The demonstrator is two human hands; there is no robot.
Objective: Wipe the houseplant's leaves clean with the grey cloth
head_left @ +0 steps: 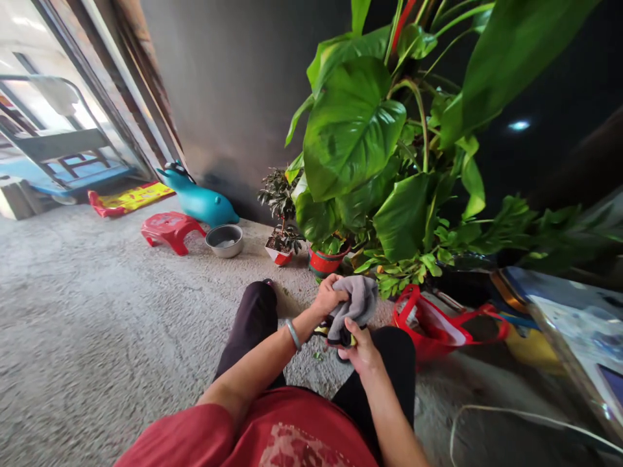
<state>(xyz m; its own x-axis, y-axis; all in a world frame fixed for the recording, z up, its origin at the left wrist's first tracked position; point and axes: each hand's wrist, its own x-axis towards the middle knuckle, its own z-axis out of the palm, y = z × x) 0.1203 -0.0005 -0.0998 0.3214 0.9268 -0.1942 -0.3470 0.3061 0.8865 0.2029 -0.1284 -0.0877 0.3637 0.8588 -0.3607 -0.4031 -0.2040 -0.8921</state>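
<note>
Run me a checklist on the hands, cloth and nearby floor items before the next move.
1. Left hand holding the soft grey cloth with dark edging: ok.
2. Right hand holding it too, lower down: ok.
3. Cloth spread flat: not ok, it is bunched.
4. Cloth dry: cannot tell.
5. Round silver-grey bowl clear of both hands: ok, apart on the floor.
6. Contents of the red handled bag identified: cannot tell.

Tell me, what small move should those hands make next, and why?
Probably ease the grey cloth open by drawing its edges gently apart. It looks bunched up, so its full shape is hidden, and both hands already have hold of it: the left hand at its side, the right hand at its dark lower edge.
</note>
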